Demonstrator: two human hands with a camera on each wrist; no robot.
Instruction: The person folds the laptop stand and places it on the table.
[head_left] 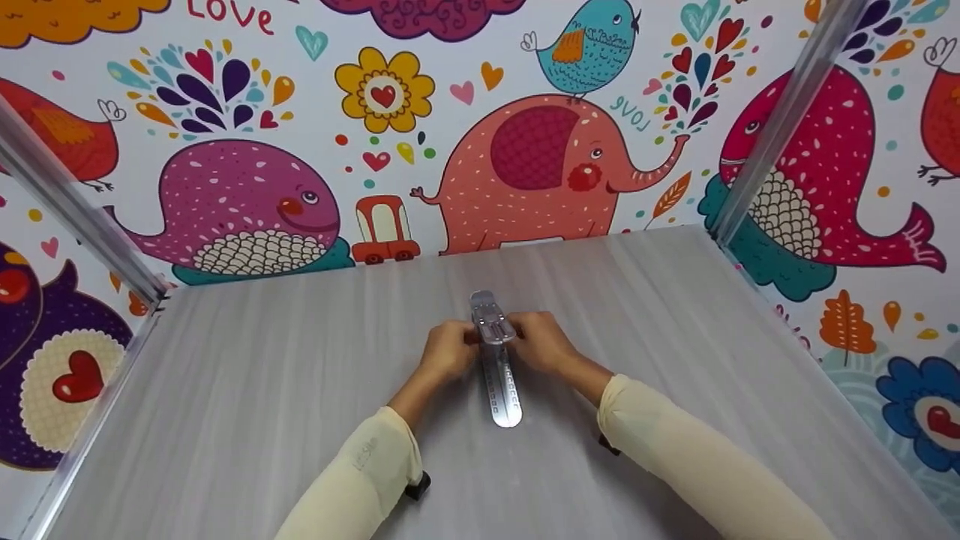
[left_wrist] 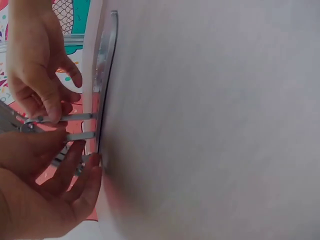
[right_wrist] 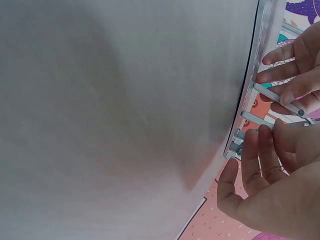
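Note:
A silver folding metal stand (head_left: 491,319) stands on the tabletop between both hands, its long slotted base (head_left: 508,409) reaching toward the person. Thin arms join the raised upper part to the base. The left hand (head_left: 450,350) pinches one metal arm (left_wrist: 80,136) between thumb and fingers; its other fingers spread near the base. On the opposite side, the right hand (head_left: 541,341) pinches the second metal arm (right_wrist: 257,119), with its outer fingers held apart. In the head view the upper part and the hands partly hide where the fingers meet the arms.
A grey wood-grain table (head_left: 300,420) lies under the stand. Printed cartoon panels (head_left: 405,165) rise behind and beside it. Metal posts stand at the back left (head_left: 75,202) and back right (head_left: 780,127) corners.

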